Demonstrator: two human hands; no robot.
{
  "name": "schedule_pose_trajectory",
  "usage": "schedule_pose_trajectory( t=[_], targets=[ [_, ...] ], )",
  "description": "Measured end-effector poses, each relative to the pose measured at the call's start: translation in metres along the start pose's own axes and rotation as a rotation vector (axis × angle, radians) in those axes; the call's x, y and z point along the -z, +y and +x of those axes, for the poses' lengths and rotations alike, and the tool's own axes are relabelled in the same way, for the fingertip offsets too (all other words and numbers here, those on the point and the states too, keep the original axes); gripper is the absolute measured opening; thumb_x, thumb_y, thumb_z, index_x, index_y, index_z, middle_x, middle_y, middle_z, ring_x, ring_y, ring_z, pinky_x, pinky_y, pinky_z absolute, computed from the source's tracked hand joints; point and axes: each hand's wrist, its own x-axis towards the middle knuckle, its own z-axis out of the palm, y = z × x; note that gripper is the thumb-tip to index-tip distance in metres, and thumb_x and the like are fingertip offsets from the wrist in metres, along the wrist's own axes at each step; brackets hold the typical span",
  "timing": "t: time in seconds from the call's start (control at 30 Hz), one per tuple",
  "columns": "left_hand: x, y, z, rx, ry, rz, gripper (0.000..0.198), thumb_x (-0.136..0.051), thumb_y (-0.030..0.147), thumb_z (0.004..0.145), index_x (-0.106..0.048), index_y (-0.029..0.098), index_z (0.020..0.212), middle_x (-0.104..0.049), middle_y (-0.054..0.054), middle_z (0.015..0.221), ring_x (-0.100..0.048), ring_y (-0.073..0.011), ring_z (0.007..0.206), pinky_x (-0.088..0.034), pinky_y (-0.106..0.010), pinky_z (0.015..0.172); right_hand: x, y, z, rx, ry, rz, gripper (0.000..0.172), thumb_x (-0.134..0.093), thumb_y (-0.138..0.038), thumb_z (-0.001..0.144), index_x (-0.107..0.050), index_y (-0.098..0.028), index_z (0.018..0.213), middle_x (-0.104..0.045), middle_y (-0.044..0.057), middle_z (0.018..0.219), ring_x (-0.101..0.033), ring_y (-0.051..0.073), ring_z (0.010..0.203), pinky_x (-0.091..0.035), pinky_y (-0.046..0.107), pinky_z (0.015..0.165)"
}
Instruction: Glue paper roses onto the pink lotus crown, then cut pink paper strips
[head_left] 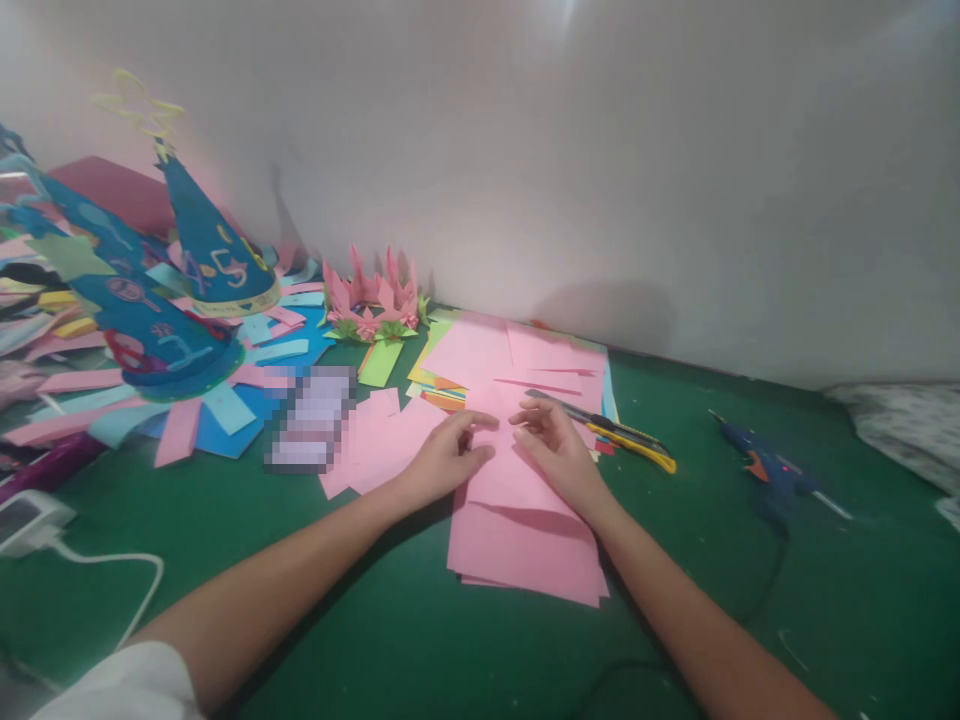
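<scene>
Several pink paper sheets (525, 550) lie stacked on the green table, with a narrower pink piece on top running up between my hands. My left hand (450, 452) rests at the left edge of that piece, fingers curved and apart. On its right side my right hand (557, 452) is also curved, with fingers apart and nothing gripped between them. Behind my right hand lie a yellow cutter (637, 447) and a dark cutter (600, 417). More pink sheets (472, 348) sit behind both hands on coloured paper.
A blue glue gun (772, 470) with a cable lies at the right. Left are a blurred-out phone (311, 418), cone hats (217, 245), paper strips and a white charger (34, 522). A pink paper crown (373, 297) stands near the wall.
</scene>
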Motion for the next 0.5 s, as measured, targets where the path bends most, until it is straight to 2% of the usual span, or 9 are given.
schedule_pose_trajectory(
  t=[0.1,0.2,0.37,0.5],
  targets=[
    [0.001,-0.006,0.004,-0.059,0.117,0.086,0.020,-0.060,0.018,0.077,-0.061,0.016,0.097,-0.059,-0.005,0.096,-0.052,-0.0120,0.071,-0.046,-0.026,0.066,-0.001,-0.005,-0.003,0.256,-0.069,-0.343,0.019,-0.057,-0.030,0.082,-0.059,-0.025,0.100,-0.061,0.007,0.108,-0.057,0.021,0.099,-0.045,0.042,0.088],
    [0.003,-0.005,0.004,-0.100,0.126,0.137,0.018,-0.058,0.018,0.080,-0.062,0.015,0.097,-0.059,-0.008,0.100,-0.056,-0.0137,0.078,-0.048,-0.028,0.069,-0.001,-0.012,-0.007,0.420,-0.213,-0.558,0.018,-0.054,-0.024,0.084,-0.064,-0.025,0.099,-0.063,0.006,0.110,-0.055,0.023,0.107,-0.042,0.045,0.094],
    [0.005,-0.001,0.001,-0.128,0.072,0.219,0.024,-0.056,0.017,0.080,-0.061,0.013,0.103,-0.059,-0.011,0.105,-0.058,-0.0193,0.095,-0.048,-0.036,0.086,0.001,-0.010,-0.009,0.433,-0.321,-0.656,0.031,-0.052,-0.022,0.085,-0.056,-0.023,0.116,-0.063,0.007,0.116,-0.055,0.022,0.108,-0.043,0.043,0.094],
    [0.011,-0.001,-0.002,-0.147,0.013,0.334,0.032,-0.061,0.017,0.075,-0.059,0.013,0.107,-0.055,-0.014,0.117,-0.056,-0.0244,0.106,-0.048,-0.040,0.090,0.003,-0.004,-0.009,0.455,-0.383,-0.700,0.029,-0.051,-0.021,0.086,-0.057,-0.020,0.114,-0.062,0.008,0.115,-0.054,0.022,0.107,-0.044,0.042,0.093]
  ],
)
